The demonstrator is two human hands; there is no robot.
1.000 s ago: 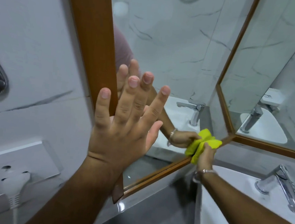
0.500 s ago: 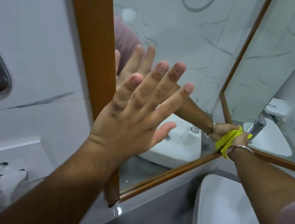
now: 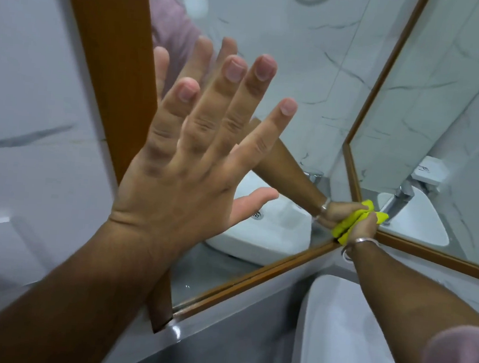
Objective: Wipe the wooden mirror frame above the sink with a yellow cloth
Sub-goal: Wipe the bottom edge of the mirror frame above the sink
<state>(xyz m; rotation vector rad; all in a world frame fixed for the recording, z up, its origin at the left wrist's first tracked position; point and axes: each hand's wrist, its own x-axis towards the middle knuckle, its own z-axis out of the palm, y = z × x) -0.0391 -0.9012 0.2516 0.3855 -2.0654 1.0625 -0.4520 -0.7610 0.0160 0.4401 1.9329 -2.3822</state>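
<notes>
1. Fingers (image 3: 234, 94) of the left hand (image 3: 194, 160) are spread wide and flat against the mirror glass, holding nothing.
2. Right hand (image 3: 363, 225) is curled tight around the yellow cloth (image 3: 344, 229), pressing it on the wooden mirror frame (image 3: 255, 281) at its lower corner.
3. Below sits the white sink (image 3: 335, 334).

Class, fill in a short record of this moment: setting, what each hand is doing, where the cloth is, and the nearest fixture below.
setting: bathroom corner with two mirrors meeting
left hand: open, fingers spread, flat against the mirror glass beside the wooden mirror frame
right hand: closed around the yellow cloth
cloth position: pressed at the corner where the lower frame rails meet
wrist: metal bangle on the right arm
below: white sink, drain visible
</notes>
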